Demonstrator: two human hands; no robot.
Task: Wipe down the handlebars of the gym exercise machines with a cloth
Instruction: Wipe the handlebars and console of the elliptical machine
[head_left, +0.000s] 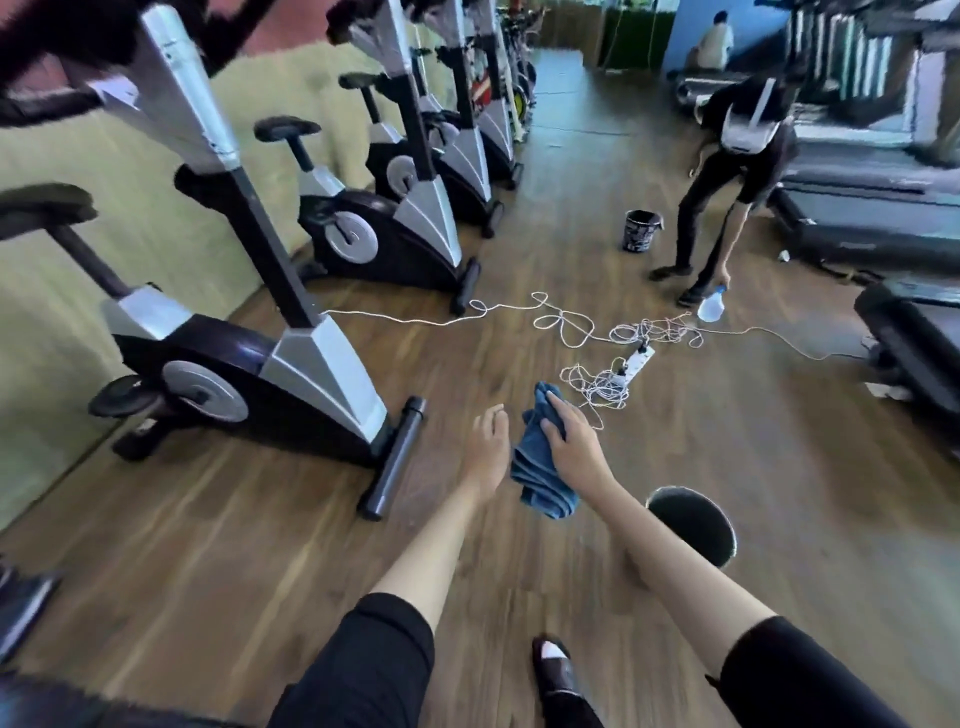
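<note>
A crumpled blue cloth (540, 462) hangs in front of me over the wooden floor, gripped from the right by my right hand (574, 441). My left hand (485, 447) is just left of the cloth, fingers loosely apart, holding nothing that I can see. A row of exercise bikes lines the left wall; the nearest bike (249, 353) stands to my left, and its dark handlebars (47, 67) show blurred at the top left corner, well above both hands.
A tangle of white cord with a power strip (636, 364) lies on the floor ahead. Another person (727, 171) bends over with a spray bottle (710, 305) near a black bucket (640, 231). A dark round bucket (693, 525) sits by my right forearm. Treadmills (872, 218) fill the right side.
</note>
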